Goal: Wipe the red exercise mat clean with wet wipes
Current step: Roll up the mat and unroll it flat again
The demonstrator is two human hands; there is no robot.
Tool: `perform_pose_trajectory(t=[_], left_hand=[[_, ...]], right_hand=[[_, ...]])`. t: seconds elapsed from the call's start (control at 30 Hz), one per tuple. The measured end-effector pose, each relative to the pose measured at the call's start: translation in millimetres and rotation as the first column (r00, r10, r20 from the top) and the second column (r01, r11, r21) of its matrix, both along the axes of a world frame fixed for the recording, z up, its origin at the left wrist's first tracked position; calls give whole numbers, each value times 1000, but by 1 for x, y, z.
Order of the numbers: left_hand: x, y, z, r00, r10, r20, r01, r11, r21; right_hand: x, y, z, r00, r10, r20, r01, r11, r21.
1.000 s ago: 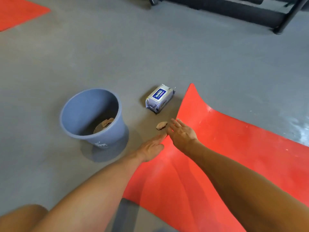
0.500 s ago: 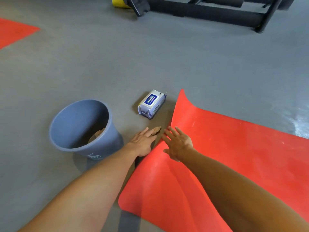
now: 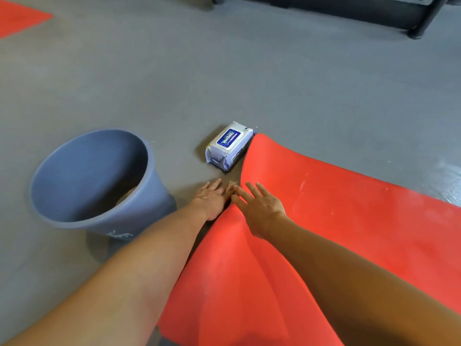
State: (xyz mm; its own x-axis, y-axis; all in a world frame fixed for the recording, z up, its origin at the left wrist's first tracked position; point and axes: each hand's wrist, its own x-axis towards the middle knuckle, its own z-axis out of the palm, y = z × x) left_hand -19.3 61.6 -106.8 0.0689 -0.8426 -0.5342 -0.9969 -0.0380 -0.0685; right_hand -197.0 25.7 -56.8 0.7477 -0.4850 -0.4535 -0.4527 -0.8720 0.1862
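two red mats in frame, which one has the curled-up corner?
The near red mat under the right hand: its corner lifts beside the wipes pack. The far mat, top left, lies flat; only a piece of it shows.

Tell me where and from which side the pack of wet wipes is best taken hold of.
Grip the wet wipes pack across its two long sides, coming down from above. It lies flat on the grey floor, label up, its top clear. The curled corner of the red exercise mat sits against or just over its right side, so one finger would probably have to slide in there. Both hands are nearer the camera.
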Motion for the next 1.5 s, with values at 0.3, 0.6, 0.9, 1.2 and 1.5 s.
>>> perform_pose_trajectory(t=[0.3,0.6,0.9,1.2,1.5], left_hand=[[32,16,-4,915,392,-92,-400,911,-102],[6,35,-13,964,138,-226,-231,859,-457],[-40,4,-19,796,349,-495,-522,809,-270],[-40,-19,-38,763,345,-546,-564,768,-303],[-37,-56,-37,756,292,-586,-555,760,-338]], right_hand=[[41,4,-30,995,-93,33,88,987,133],[36,15,-49,934,-290,209,237,940,246],[-35,5,-49,877,-471,92,436,862,258],[-68,-18,-64,830,-540,139,494,827,267],[-66,-34,-74,812,-553,186,511,828,232]])
